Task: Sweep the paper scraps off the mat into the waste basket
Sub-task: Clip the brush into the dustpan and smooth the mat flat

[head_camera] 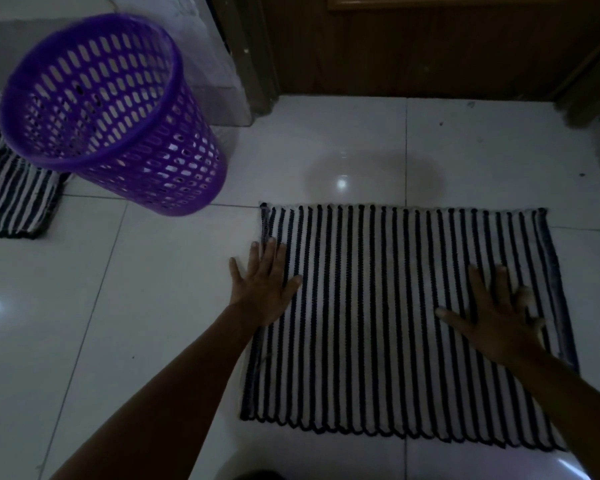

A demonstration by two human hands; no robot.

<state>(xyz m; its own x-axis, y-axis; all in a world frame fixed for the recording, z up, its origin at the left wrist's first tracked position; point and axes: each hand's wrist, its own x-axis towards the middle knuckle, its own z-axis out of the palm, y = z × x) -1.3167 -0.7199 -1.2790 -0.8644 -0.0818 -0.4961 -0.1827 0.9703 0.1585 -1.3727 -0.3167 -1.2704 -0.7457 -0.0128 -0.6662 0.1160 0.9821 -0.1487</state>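
Striped black-and-white mat (395, 306) is lying flat on the tiled floor (136, 306). I am pressing both hands on it, fingers spread, gripping nothing: left hand (262, 289) at the mat's left edge, right hand (496, 317) near its right edge. Purple waste basket (118, 116) is sitting beyond the mat's far-left corner. I am seeing no scraps on the mat.

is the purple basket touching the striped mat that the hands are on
Apart. The head view shows bare floor tile between the purple basket and the striped mat.
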